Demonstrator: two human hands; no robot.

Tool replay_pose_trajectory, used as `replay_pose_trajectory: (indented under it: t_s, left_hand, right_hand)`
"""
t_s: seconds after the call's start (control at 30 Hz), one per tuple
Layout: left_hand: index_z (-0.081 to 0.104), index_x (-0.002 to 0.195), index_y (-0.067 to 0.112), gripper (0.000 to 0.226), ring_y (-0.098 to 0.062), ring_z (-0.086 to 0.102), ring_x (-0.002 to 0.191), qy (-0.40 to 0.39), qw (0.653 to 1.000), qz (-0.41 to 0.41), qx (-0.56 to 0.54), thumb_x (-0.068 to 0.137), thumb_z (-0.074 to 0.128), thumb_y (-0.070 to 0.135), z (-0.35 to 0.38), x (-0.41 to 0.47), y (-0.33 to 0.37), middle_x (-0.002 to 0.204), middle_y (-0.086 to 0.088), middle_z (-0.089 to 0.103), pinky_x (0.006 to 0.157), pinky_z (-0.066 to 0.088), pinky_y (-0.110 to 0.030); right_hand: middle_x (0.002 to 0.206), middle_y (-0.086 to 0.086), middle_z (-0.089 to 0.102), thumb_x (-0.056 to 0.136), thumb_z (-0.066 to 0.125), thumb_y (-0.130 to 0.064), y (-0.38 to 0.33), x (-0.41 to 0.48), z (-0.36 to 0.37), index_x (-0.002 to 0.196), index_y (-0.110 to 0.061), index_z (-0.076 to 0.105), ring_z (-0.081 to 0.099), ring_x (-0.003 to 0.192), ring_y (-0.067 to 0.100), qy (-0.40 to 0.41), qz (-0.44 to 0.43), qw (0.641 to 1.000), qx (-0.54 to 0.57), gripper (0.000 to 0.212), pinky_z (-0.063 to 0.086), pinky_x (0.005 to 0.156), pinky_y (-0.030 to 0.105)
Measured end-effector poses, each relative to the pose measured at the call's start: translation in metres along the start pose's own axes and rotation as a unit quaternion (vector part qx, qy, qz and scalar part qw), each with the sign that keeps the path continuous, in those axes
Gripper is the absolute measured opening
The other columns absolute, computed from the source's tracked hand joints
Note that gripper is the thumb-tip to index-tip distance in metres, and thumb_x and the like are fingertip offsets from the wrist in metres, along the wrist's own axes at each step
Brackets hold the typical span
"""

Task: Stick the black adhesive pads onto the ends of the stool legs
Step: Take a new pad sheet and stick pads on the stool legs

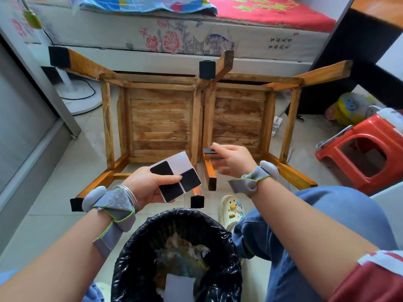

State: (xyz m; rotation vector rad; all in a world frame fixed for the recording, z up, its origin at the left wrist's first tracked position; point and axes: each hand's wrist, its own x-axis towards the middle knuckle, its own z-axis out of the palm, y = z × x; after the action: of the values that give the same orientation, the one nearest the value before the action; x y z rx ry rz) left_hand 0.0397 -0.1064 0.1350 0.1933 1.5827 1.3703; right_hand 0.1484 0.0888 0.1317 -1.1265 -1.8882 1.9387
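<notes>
Pad point(209, 151) off the sheet, pinched in right hand point(235, 160); left hand point(148, 186) grips the sheet point(181, 160). Next up, I reckon: line it up square on that bare leg end point(212, 184).

Beyond the bin point(135, 236), a left stool point(159, 118) and a right stool point(239, 112) lie upturned side by side. Just past the bin's far rim the left hand point(144, 186) grips a white sheet point(183, 160) bearing three black pads point(162, 170). Farther beyond, the right hand point(236, 159) pinches a single pad point(209, 151) in its fingers point(216, 146).
</notes>
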Motion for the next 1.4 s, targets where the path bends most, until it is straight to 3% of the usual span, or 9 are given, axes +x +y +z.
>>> replay_pose_trajectory:
  t_s: [0.1, 0.23, 0.4, 0.53, 0.63, 0.77, 0.9, 1.23, 1.4]
  left_hand:
    - [0.062, 0.101, 0.008, 0.033, -0.029, 0.066, 0.076, 0.012, 1.0, 0.002, 0.001, 0.07, 0.074, 0.006, 0.001, 0.0, -0.001, 0.091, -0.017, 0.068, 0.05, 0.057, -0.031]
    - [0.062, 0.098, 0.007, 0.031, -0.028, 0.067, 0.069, 0.024, 1.0, -0.003, 0.006, 0.07, 0.075, 0.005, 0.0, 0.002, -0.005, 0.085, -0.017, 0.068, 0.049, 0.057, -0.032]
    - [0.064, 0.093, 0.008, 0.029, -0.027, 0.068, 0.066, 0.03, 0.999, 0.001, 0.014, 0.068, 0.077, 0.006, -0.001, 0.004, -0.009, 0.081, -0.015, 0.07, 0.05, 0.057, -0.033]
    - [0.064, 0.093, 0.009, 0.028, -0.025, 0.068, 0.063, 0.03, 0.999, 0.007, 0.011, 0.068, 0.077, 0.005, -0.001, 0.007, -0.008, 0.079, -0.014, 0.071, 0.048, 0.055, -0.031]
    - [0.066, 0.09, 0.01, 0.026, -0.024, 0.068, 0.061, 0.026, 1.0, 0.01, 0.008, 0.068, 0.077, 0.004, 0.001, 0.01, -0.009, 0.073, -0.011, 0.072, 0.047, 0.055, -0.031]
    - [0.067, 0.09, 0.011, 0.026, -0.024, 0.069, 0.061, 0.017, 1.0, 0.014, 0.016, 0.067, 0.077, 0.005, 0.002, 0.011, -0.011, 0.076, -0.011, 0.072, 0.048, 0.055, -0.031]
    - [0.066, 0.093, 0.009, 0.029, -0.027, 0.069, 0.067, 0.016, 0.999, 0.015, 0.025, 0.067, 0.078, 0.006, 0.002, 0.011, -0.01, 0.084, -0.015, 0.071, 0.049, 0.055, -0.031]
    - [0.064, 0.096, 0.009, 0.03, -0.029, 0.067, 0.07, 0.011, 0.999, 0.008, 0.036, 0.069, 0.076, 0.006, 0.005, 0.015, -0.011, 0.087, -0.016, 0.069, 0.049, 0.056, -0.032]
    - [0.065, 0.092, 0.008, 0.027, -0.027, 0.067, 0.067, 0.016, 0.999, 0.003, 0.043, 0.068, 0.077, 0.005, 0.005, 0.016, -0.012, 0.085, -0.015, 0.069, 0.05, 0.056, -0.033]
  right_hand:
    - [0.086, 0.003, 0.066, 0.087, 0.061, -0.007, 0.016, 0.006, 0.0, 0.121, -0.019, 0.058, 0.066, 0.06, 0.009, 0.005, 0.008, 1.0, -0.014, 0.036, 0.048, 0.048, 0.021]
    - [0.091, 0.013, 0.064, 0.086, 0.057, 0.001, 0.049, 0.018, 0.0, 0.088, -0.014, 0.056, 0.065, 0.06, 0.015, 0.032, 0.083, 0.99, -0.113, 0.015, 0.046, 0.048, 0.026]
    - [0.083, 0.011, 0.059, 0.081, 0.06, -0.005, 0.076, 0.022, -0.008, 0.076, -0.015, 0.052, 0.059, 0.07, 0.02, 0.031, 0.13, 0.973, -0.187, 0.014, 0.045, 0.049, 0.027]
    - [0.07, 0.002, 0.055, 0.079, 0.07, -0.012, 0.081, 0.024, -0.009, 0.078, -0.017, 0.059, 0.05, 0.062, 0.013, -0.003, 0.106, 0.97, -0.218, 0.013, 0.042, 0.046, 0.02]
    - [0.071, 0.0, 0.06, 0.08, 0.072, -0.016, 0.087, 0.027, -0.008, 0.081, -0.017, 0.063, 0.052, 0.06, 0.01, -0.002, 0.088, 0.971, -0.221, 0.009, 0.042, 0.047, 0.019]
    - [0.073, -0.003, 0.065, 0.08, 0.071, -0.025, 0.093, 0.031, -0.007, 0.08, -0.022, 0.067, 0.06, 0.071, 0.013, 0.016, 0.035, 0.959, -0.28, 0.005, 0.052, 0.069, 0.029]
    - [0.069, -0.002, 0.07, 0.081, 0.07, -0.026, 0.096, 0.033, -0.005, 0.072, -0.025, 0.064, 0.068, 0.076, 0.017, 0.03, 0.041, 0.957, -0.287, 0.01, 0.056, 0.077, 0.035]
    - [0.083, 0.003, 0.072, 0.083, 0.066, -0.03, 0.097, 0.032, -0.003, 0.079, -0.018, 0.07, 0.065, 0.079, 0.017, 0.081, -0.013, 0.934, -0.348, 0.013, 0.046, 0.07, 0.025]
    - [0.074, -0.001, 0.068, 0.082, 0.065, -0.04, 0.1, 0.033, 0.0, 0.066, -0.023, 0.063, 0.06, 0.069, 0.015, 0.097, -0.031, 0.917, -0.386, 0.024, 0.04, 0.06, 0.024]
